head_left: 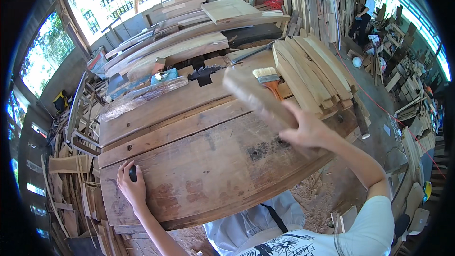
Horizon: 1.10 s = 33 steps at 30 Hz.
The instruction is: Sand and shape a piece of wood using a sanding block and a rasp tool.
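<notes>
My right hand [305, 128] is closed around one end of a pale length of wood [258, 97]. The wood is raised over the bench, slants up and to the left, and is blurred. Near the bench's left end, my left hand [130, 185] rests with its fingers curled about a small dark object [133, 173], whose kind I cannot make out. Just behind the raised wood lies a wide paintbrush [268, 78] with pale bristles and an orange handle. Under both hands is the worn wooden workbench [189, 175], marked with dark stains and a long gap between its boards.
A stack of cut boards [308, 71] sits at the bench's right end, beside a hammer-like tool [361, 122]. A toothed dark blade [204, 74] lies toward the back. Long planks [189, 35] are piled behind. At the far right stands another person [367, 12].
</notes>
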### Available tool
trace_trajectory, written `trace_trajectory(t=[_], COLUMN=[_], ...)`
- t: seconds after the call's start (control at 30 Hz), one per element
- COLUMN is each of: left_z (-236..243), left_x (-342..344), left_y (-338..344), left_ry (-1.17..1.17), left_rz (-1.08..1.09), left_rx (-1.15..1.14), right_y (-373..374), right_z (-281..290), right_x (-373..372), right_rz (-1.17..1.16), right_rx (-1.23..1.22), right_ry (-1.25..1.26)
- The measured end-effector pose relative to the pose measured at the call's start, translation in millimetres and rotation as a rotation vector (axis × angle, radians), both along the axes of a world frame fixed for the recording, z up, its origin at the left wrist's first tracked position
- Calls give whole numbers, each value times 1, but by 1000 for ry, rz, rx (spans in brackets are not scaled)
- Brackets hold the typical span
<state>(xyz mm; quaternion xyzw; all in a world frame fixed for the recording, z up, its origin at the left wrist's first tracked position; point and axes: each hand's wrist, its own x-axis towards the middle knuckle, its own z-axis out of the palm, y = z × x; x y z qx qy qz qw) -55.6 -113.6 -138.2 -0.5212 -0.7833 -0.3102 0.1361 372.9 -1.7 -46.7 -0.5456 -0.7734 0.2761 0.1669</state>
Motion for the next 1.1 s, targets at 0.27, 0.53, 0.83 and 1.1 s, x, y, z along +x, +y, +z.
trace_trajectory(t=[0.27, 0.53, 0.83, 1.1], left_z=[0, -1, 0, 2], left_x=[2, 2, 2, 5], left_y=[0, 1, 1, 1], left_ry=[-13, -6, -13, 5], left_rz=[12, 21, 34, 11], left_rx=[5, -10, -10, 2], right_y=[101, 126, 132, 121], right_z=[-17, -44, -58, -49], right_x=[29, 36, 26, 8], right_rz=[-407, -448, -379, -441], right_rx=[249, 367, 418, 507], right_ry=[-446, -431, -690, -805])
